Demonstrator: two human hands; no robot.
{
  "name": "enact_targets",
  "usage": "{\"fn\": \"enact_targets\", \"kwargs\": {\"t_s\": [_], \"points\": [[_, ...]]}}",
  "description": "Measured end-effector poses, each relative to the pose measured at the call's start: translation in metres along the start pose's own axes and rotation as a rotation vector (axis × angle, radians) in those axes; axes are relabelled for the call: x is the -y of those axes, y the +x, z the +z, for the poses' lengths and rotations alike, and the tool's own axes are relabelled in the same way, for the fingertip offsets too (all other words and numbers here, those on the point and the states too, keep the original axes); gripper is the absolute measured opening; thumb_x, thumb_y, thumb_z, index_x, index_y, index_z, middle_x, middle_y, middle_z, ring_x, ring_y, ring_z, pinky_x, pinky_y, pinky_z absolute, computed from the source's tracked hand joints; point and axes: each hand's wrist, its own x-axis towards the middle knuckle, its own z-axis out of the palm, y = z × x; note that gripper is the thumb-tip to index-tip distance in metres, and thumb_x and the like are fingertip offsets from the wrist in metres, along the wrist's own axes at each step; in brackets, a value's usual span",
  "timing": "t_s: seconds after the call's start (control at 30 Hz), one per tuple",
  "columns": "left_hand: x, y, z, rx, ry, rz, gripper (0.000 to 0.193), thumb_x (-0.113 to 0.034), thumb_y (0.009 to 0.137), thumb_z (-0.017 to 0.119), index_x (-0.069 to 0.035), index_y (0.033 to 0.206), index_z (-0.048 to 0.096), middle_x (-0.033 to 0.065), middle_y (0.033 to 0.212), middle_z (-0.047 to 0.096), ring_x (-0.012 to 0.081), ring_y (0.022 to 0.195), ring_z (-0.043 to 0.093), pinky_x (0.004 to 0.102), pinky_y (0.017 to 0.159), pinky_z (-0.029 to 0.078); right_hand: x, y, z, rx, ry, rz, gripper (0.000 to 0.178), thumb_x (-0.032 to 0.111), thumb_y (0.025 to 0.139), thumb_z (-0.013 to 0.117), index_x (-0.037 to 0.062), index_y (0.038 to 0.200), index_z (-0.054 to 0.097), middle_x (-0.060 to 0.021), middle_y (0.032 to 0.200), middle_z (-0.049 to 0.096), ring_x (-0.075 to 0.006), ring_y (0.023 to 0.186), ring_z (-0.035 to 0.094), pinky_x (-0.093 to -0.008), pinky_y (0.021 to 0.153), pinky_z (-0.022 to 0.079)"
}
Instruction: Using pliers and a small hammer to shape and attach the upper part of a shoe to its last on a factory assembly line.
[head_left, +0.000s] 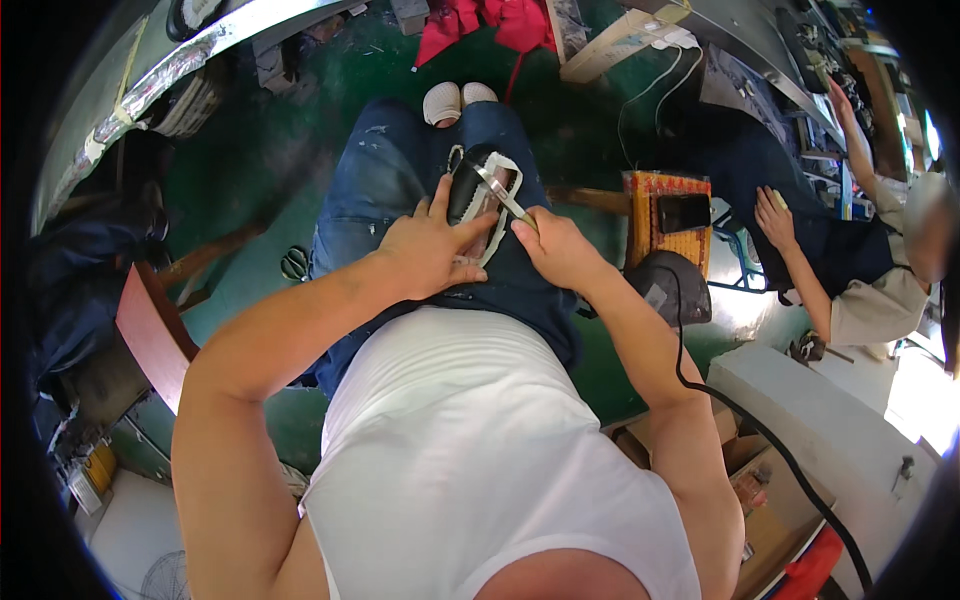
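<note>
A shoe in the making, black with a pale, notched edge round its underside, lies on my lap between my thighs. My left hand is spread over its near left side, holding it steady with the fingers and thumb. My right hand is closed round the handle of a metal hand tool. The tool's flat, shiny end reaches across the shoe's underside and touches or nearly touches the far rim. Its exact kind is hard to make out. A small metal loop shows at the shoe's far left.
Scissors lie on the green floor at my left. A stool with a woven seat bears a dark phone at my right. Another person sits beyond it. A black cable runs past my right arm. Red cloth lies ahead.
</note>
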Motion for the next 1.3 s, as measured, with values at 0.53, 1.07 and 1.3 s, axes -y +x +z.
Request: {"fn": "enact_targets", "kwargs": {"t_s": [0.53,1.07,1.3], "points": [[0.029,-0.019,0.040,-0.114,-0.785,-0.227,0.099,-0.031,0.083,0.076,0.004,0.153,0.016,0.0327,0.131,0.055,0.0390,0.121,0.057,0.0362,0.102,0.044,0.034,-0.039,0.015,0.209,-0.012,-0.007,0.033,0.030,0.101,0.049,-0.0019,0.100,0.058,-0.0284,0.094,0.063,-0.0476,0.093,0.060,-0.0498,0.080,0.047],[0.015,0.042,-0.101,-0.293,-1.107,-0.146,0.079,-0.014,0.076,0.083,-0.002,0.142,0.042,0.0135,0.113,0.064,0.0200,0.101,0.062,0.0318,0.090,0.052,0.008,-0.073,-0.009,-0.038,0.769,0.158,0.030,0.023,0.101,0.052,-0.0037,0.114,0.056,-0.0048,0.088,0.060,-0.0100,0.071,0.055,-0.0251,0.065,0.047],[0.030,0.002,0.025,-0.581,-0.589,-0.147,0.037,-0.021,0.088,0.070,0.002,0.115,0.065,0.0179,0.094,0.071,0.0244,0.082,0.069,0.0325,0.074,0.052,0.027,-0.074,-0.035,0.208,0.230,0.141,0.021,0.017,0.093,0.059,-0.0020,0.103,0.058,-0.0156,0.078,0.065,-0.0341,0.073,0.063,-0.0377,0.072,0.050]]}}
